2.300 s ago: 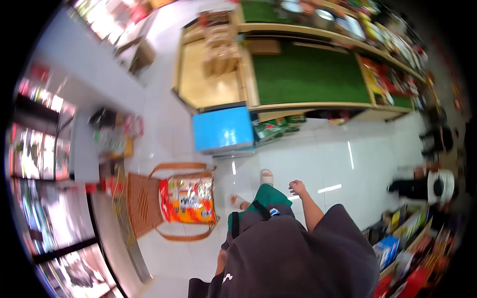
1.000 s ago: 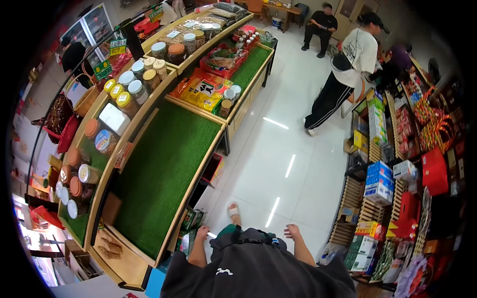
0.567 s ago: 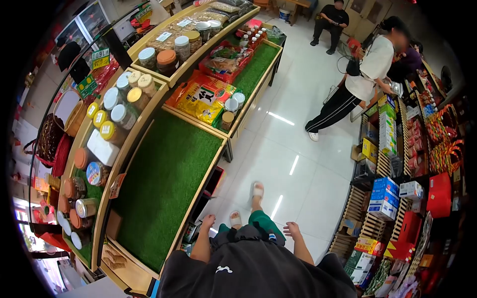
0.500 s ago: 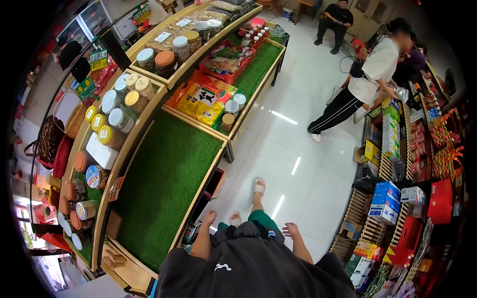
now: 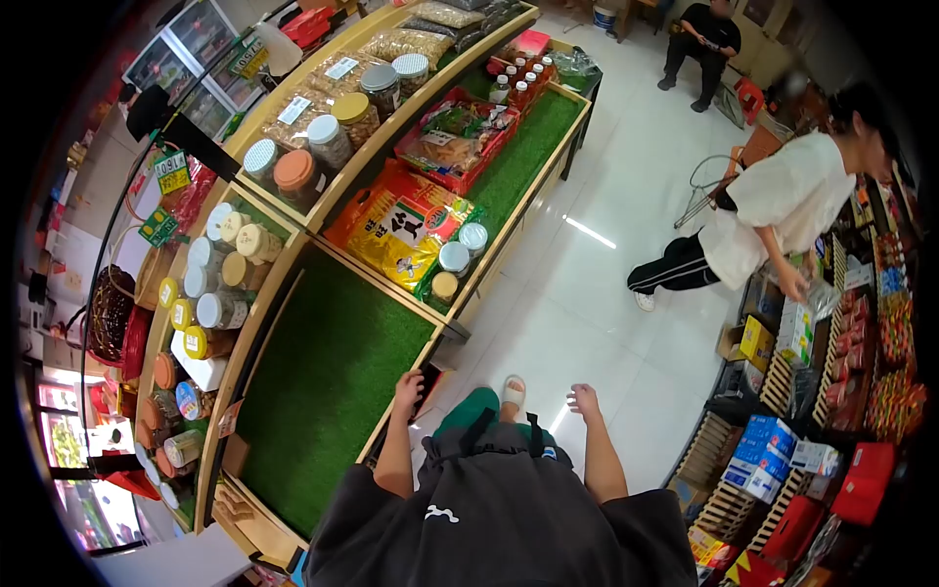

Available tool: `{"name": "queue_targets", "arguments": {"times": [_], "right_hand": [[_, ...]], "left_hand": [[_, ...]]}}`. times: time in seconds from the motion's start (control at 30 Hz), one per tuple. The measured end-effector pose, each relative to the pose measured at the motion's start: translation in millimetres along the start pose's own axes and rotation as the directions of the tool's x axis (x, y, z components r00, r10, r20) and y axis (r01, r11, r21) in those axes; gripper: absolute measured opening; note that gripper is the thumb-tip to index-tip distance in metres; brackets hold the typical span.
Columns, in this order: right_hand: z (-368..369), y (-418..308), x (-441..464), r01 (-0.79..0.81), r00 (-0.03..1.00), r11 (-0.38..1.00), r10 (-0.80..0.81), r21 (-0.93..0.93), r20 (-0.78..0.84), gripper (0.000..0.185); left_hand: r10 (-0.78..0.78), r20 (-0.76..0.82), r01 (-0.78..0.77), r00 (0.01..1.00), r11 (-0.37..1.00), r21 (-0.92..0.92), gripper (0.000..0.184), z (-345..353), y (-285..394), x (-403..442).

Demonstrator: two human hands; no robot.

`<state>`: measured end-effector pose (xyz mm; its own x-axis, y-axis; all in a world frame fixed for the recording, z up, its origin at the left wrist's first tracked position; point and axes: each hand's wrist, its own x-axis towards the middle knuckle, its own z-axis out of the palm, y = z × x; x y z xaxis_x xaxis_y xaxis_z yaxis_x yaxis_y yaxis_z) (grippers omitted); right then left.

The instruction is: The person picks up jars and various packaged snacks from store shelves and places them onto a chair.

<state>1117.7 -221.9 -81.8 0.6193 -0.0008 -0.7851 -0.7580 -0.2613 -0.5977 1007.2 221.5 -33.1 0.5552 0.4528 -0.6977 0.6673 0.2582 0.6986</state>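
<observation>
My left hand (image 5: 407, 395) hangs beside the wooden rim (image 5: 430, 342) of a display shelf lined with green artificial turf (image 5: 323, 382). Its fingers are loosely curled and I see nothing in them; whether it touches the rim I cannot tell. My right hand (image 5: 583, 400) is raised over the white tiled floor (image 5: 626, 391), fingers loosely bent and partly apart, holding nothing visible. Nearest beyond the left hand are lidded jars (image 5: 454, 258) and a yellow-and-red snack bag (image 5: 401, 230) on the shelf.
Higher tiers carry jars (image 5: 296, 171) and bagged dry goods (image 5: 409, 45). A person in a white shirt (image 5: 782, 186) bends toward the right-hand racks, which hold blue-and-white boxes (image 5: 763, 450) and red packages (image 5: 865, 481). Another person (image 5: 706, 39) sits at the back. A cable (image 5: 699, 191) rises behind the standing person.
Both my hands have swung forward, and the left has come nearer the shelf's corner. My view has moved forward along the aisle. The white-shirted person now leans lower toward the rack.
</observation>
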Motion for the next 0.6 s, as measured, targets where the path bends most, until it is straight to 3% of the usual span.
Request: {"name": "queue_targets", "arguments": {"times": [0.07, 0.17, 0.27, 0.33, 0.43, 0.5, 0.6], "right_hand": [[3.7, -37.3, 15.2, 0.007, 1.000, 0.999, -0.006, 0.034, -0.021, 0.036], [14.4, -81.9, 31.9, 0.005, 0.999, 0.997, -0.003, 0.073, -0.034, 0.038], [28.3, -119.2, 51.4, -0.069, 0.996, 0.997, 0.067, 0.038, 0.065, 0.041], [38.2, -144.0, 60.6, -0.015, 0.996, 1.000, 0.014, 0.020, 0.084, 0.045], [47.1, -171.1, 93.4, -0.050, 0.999, 0.999, 0.050, -0.013, 0.006, 0.048], [46.7, -201.2, 102.0, -0.072, 0.997, 0.994, 0.072, -0.076, -0.010, 0.047], [45.1, -244.0, 133.8, -0.051, 0.986, 0.984, 0.076, -0.171, 0.146, 0.044]], "left_hand": [[-0.026, -0.087, 0.022, 0.996, 0.999, -0.048, 0.042, 13.2, 22.3, 11.8], [-0.078, -0.091, 0.060, 0.993, 0.982, -0.180, 0.051, 24.4, 29.3, 56.1], [-0.103, -0.134, 0.064, 0.986, 0.961, -0.268, 0.045, 38.3, 55.8, 82.8], [-0.107, -0.150, 0.055, 0.983, 0.948, -0.314, 0.045, 43.4, 62.6, 111.1], [-0.096, -0.141, 0.036, 0.985, 0.925, -0.379, 0.037, 54.2, 83.7, 153.9], [-0.173, -0.176, 0.092, 0.969, 0.915, -0.393, 0.029, 61.6, 94.1, 175.6], [-0.197, -0.201, 0.090, 0.960, 0.892, -0.443, 0.023, 67.3, 101.7, 208.2]]}}
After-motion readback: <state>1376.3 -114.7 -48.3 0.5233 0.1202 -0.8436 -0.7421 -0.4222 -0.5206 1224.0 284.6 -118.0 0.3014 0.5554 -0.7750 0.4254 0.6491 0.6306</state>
